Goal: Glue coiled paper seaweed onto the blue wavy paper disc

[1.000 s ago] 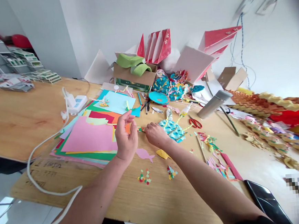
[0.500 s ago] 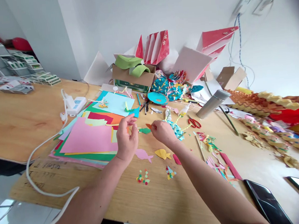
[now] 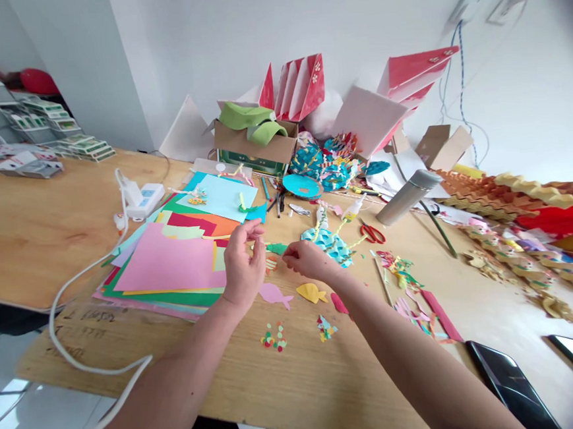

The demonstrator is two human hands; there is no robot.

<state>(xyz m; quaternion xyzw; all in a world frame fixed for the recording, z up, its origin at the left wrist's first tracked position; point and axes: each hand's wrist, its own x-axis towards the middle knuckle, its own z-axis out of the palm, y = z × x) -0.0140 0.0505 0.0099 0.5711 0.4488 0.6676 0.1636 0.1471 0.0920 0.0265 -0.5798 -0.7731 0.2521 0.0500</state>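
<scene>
My left hand (image 3: pixel 243 265) is raised over the right edge of the coloured paper sheets (image 3: pixel 166 267), fingers curved and thumb apart, with nothing seen in it. Opposite it, my right hand (image 3: pixel 310 260) has its fingertips pinched together; anything between them is hidden. Between the hands lie an orange striped paper fish (image 3: pixel 270 263) and, just behind it, a green paper fish (image 3: pixel 276 248), partly covered. Closer to me are a lilac paper fish (image 3: pixel 274 296), a yellow one (image 3: pixel 312 293) and a pink cutout (image 3: pixel 339 303) partly behind my right forearm.
Small paper dots (image 3: pixel 274 338) and scraps (image 3: pixel 326 328) lie in front. Red-handled scissors (image 3: pixel 373 233), glue bottles (image 3: pixel 353 209) and a blue paper craft (image 3: pixel 328 244) sit beyond my right hand. A silver flask (image 3: pixel 409 197) stands farther right. A white cable (image 3: pixel 80 363) crosses the left side.
My right hand has moved slightly left and down. The orange piece at its fingertips is gone from there, and the orange striped fish now shows between the hands. My left hand has barely moved.
</scene>
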